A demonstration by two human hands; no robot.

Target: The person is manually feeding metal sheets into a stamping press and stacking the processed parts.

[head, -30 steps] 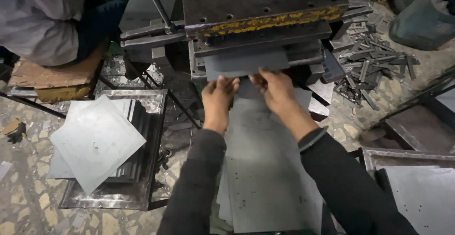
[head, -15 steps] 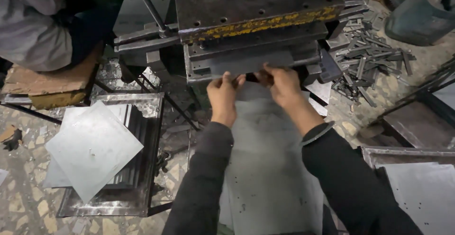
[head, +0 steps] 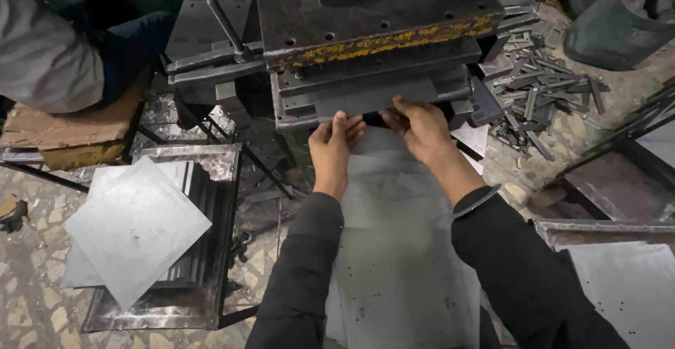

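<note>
The person stands at a big dark press [head: 373, 32] and looks down at both hands. A long grey sheet [head: 401, 250] lies flat in front of the person, and its far end goes into the slot at the front edge of the press.

The left hand [head: 334, 148] lies on the far end of the sheet, near its left side. Its fingers are out almost straight and close together, pressing down flat. It does not wrap around anything. The right hand [head: 418, 127] is at the far end too, near the right side. Its fingers bend a little and the tips touch the sheet right at the slot. It looks like it pinches the edge, but the grip is partly hidden. It seems the two hands sit one on each side so the sheet goes in straight and does not tilt.

To the left a tray [head: 169, 300] holds a stack of square plates [head: 133, 229], and the top one is turned like a diamond. Beyond the tray sits another person [head: 49, 53] on a seat. To the right of the press lies a heap of small strips [head: 541, 89] on the floor. Near the right edge there is one more tray [head: 619, 264] with a flat sheet in it
</note>
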